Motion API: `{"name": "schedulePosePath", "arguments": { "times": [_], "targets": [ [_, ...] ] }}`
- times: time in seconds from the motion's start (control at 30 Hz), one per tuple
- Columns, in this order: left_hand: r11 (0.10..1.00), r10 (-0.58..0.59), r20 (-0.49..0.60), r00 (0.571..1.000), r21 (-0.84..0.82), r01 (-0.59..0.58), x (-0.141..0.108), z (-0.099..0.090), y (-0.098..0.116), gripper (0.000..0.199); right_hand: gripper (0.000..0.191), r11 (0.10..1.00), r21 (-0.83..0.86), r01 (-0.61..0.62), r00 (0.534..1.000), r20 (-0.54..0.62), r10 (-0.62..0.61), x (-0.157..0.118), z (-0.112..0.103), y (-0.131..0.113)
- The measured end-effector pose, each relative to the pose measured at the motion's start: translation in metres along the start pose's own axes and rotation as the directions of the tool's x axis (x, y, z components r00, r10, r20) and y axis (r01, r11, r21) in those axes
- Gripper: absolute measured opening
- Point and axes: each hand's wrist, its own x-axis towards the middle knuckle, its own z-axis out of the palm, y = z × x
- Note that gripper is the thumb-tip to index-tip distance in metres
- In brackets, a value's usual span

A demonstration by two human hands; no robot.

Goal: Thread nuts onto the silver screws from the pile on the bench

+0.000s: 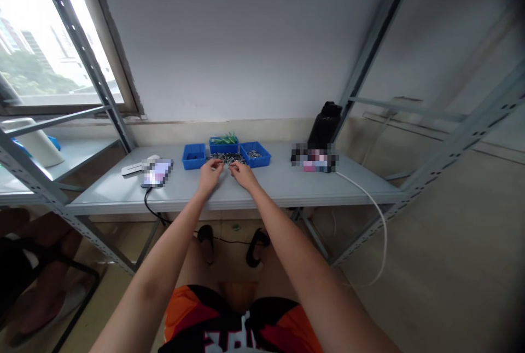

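Note:
My left hand (210, 173) and my right hand (243, 173) are close together over the front of the shelf, fingers pinched. Whatever the fingertips hold is too small to make out. Just behind them lies a pile of small black and silver parts (228, 157). Around the pile stand three blue bins: the left bin (194, 163) has dark bits inside, the back bin (223, 148) holds green slender pieces (225, 139), and the right bin (259, 161) contains small silvery parts (254, 154).
On the grey shelf (283, 189), a phone (157, 173) with a black cable lies left beside a white object (133, 169). A dark bottle (325, 126) and a blurred device (314, 160) with a white cable (379, 213) are at right. Metal posts frame both sides; another person's legs show lower left.

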Motion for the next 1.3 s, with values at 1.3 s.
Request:
{"name": "schedulePosePath", "arguments": {
  "times": [1.3],
  "targets": [
    [0.944,-0.286,0.837,0.467,0.163,0.285,0.062,-0.036,-0.003,0.068,0.021,0.991,0.003,-0.135,0.914,-0.385,0.125,0.002,-0.009,-0.008]
  ]
}}
